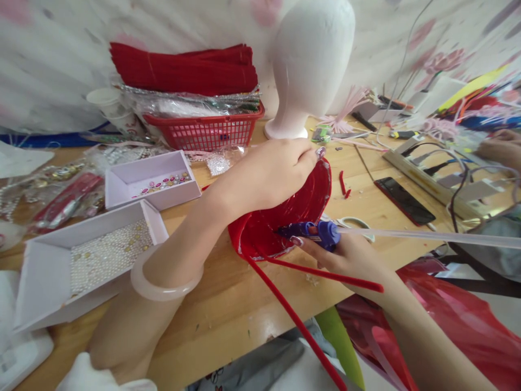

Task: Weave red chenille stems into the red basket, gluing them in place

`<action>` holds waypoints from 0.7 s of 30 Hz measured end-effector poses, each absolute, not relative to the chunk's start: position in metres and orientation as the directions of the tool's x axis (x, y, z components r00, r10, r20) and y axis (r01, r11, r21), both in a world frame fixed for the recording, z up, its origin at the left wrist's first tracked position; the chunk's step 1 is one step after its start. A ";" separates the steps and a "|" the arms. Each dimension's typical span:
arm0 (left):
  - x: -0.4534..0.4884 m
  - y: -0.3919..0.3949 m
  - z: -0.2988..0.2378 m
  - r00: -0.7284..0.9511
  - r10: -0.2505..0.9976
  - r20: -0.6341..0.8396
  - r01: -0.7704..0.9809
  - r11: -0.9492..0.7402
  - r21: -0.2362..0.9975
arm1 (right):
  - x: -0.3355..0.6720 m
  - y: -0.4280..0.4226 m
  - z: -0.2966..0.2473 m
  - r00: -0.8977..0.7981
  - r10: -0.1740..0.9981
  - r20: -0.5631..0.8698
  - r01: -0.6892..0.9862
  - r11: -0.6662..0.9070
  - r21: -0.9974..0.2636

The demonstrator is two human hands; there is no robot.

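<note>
My left hand [271, 171] is closed over the top rim of a red bowl-shaped piece wound from chenille stems [285, 220], holding it tilted on the wooden table [228, 304]. A pale bangle [165, 282] sits on that wrist. My right hand [345, 255] grips a purple glue gun [315, 232] whose nozzle points into the red piece's hollow. A long clear glue stick [427, 237] juts out of the gun's back to the right. Two loose red stems [301, 326] trail from the piece toward me.
Two white trays stand at left, one with pearls [101, 255], one with coloured gems [163, 182]. Behind are a red basket [207, 130] under stacked red stems, a white foam head [309, 65], scissors [356, 222], a black phone [405, 201], a power strip [431, 179] and another person's hand [502, 144].
</note>
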State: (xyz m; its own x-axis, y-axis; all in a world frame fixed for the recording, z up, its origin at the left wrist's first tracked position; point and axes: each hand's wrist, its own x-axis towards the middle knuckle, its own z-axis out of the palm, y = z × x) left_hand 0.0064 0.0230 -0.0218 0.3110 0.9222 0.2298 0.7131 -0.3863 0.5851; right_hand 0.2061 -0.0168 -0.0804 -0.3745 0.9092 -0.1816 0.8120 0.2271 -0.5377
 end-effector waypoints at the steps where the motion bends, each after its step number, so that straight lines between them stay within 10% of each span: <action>1: 0.006 0.023 -0.022 0.313 0.921 0.230 0.714 -0.388 0.583 | 0.207 -0.018 -0.080 -0.380 0.907 -0.181 0.809 0.232 -0.539; 21: 0.008 0.022 -0.022 0.348 0.895 0.278 0.746 -0.445 0.496 | 0.203 -0.017 -0.072 -0.366 0.905 -0.218 0.858 0.238 -0.455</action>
State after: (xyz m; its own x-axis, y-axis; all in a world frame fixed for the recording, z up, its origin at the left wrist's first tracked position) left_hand 0.0084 0.0221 -0.0220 0.3482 0.8951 0.2785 0.7460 -0.4445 0.4959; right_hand 0.2033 -0.0166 -0.0724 -0.3662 0.9046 -0.2183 0.8580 0.2375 -0.4553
